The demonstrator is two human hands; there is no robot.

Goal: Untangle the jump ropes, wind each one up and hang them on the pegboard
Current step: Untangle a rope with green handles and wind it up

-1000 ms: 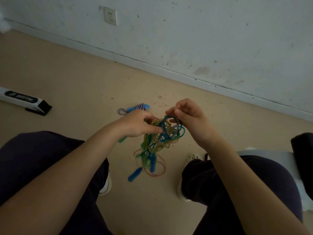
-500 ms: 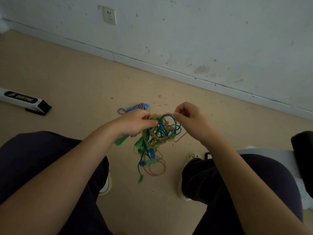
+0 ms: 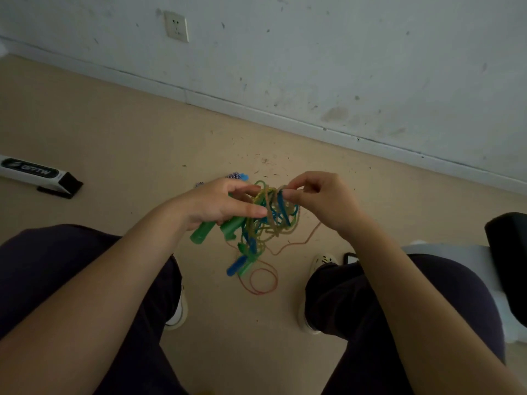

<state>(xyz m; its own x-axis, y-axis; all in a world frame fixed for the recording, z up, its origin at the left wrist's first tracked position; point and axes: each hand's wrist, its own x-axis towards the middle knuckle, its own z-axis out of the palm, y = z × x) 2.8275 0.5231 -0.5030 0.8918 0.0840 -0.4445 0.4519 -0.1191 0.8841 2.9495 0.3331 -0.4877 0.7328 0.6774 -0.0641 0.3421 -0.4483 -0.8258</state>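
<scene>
A tangled bunch of jump ropes in green, blue and yellow-orange cords hangs between my knees above the floor. My left hand holds the bunch from the left, with two green handles sticking out below its fingers. My right hand pinches a strand at the top right of the tangle. A blue handle and another green one dangle under the knot. A thin orange cord trails down and loops on the floor. No pegboard is visible.
On the floor behind my left hand lies a blue-and-white braided rope. A white and black box rests at the left. The wall with a socket runs behind. A grey seat and a black object are at right.
Both hands rose slightly and shifted their grip on the tangle. The green handles now stick out below my left hand, and the dangling handles swung.
</scene>
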